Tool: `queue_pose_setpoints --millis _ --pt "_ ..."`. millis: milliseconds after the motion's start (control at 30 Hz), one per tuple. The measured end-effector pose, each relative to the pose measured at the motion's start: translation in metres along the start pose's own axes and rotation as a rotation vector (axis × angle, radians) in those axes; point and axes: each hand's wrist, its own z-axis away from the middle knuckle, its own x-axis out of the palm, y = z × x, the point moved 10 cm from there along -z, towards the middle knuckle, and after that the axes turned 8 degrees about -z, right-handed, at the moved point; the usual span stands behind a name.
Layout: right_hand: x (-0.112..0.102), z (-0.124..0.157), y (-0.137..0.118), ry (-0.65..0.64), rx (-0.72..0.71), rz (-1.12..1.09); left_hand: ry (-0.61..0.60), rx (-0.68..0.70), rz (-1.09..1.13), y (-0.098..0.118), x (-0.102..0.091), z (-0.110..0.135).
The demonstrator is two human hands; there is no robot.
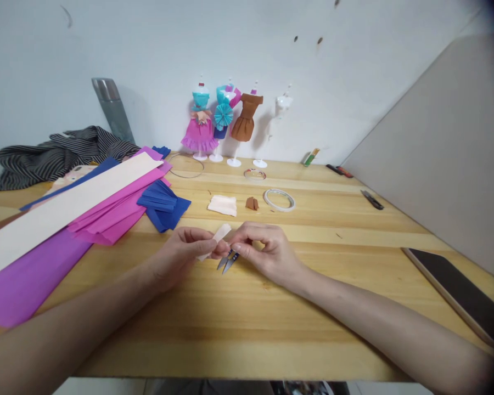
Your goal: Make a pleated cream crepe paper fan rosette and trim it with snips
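My left hand [185,249] and my right hand [263,249] meet over the middle of the wooden table [247,329]. Both pinch a small strip of pale pink paper [219,236] between thumb and fingers. My right hand also grips small metal snips [228,262], whose blades point down towards me below the strip. Beyond my hands lie a folded pale pink piece [222,204], a small brown folded piece [252,203] and a roll of clear tape [279,199].
Long pink, purple, blue and cream paper sheets [66,219] cover the left side. Paper dresses on white stands [222,123] line the back wall. A striped cloth [57,153], a tablet [461,291] at right and a black cutter [371,199] also sit here.
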Motion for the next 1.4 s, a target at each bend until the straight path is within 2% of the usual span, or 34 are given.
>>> queue_pose_setpoints --millis 167,367,767,1000,1100,1200,1300,1400 --pt "-0.006 0.002 -0.005 0.069 -0.041 0.029 -0.021 0.006 -0.02 0.006 0.005 0.001" --pt "-0.014 0.004 0.015 0.183 0.072 -0.089 -0.016 0.021 0.011 0.01 0.004 0.003" --pt "-0.011 0.006 0.007 0.174 -0.081 -0.03 0.093 0.069 -0.067 0.015 -0.001 0.007" --pt "-0.01 0.007 0.012 0.183 -0.035 -0.086 0.137 0.08 -0.091 0.016 0.0 0.012" --pt "-0.012 0.009 0.016 0.206 -0.003 -0.149 0.2 0.075 -0.109 0.018 -0.01 0.011" --pt "-0.017 0.011 0.021 0.251 0.028 -0.216 0.3 0.032 -0.043 0.017 -0.032 0.007" --pt "-0.016 0.012 0.032 0.247 0.122 -0.32 0.245 0.003 0.053 0.015 -0.039 0.001" --pt "-0.008 0.011 0.041 0.209 0.209 -0.389 0.08 -0.05 0.056 0.007 -0.022 -0.002"
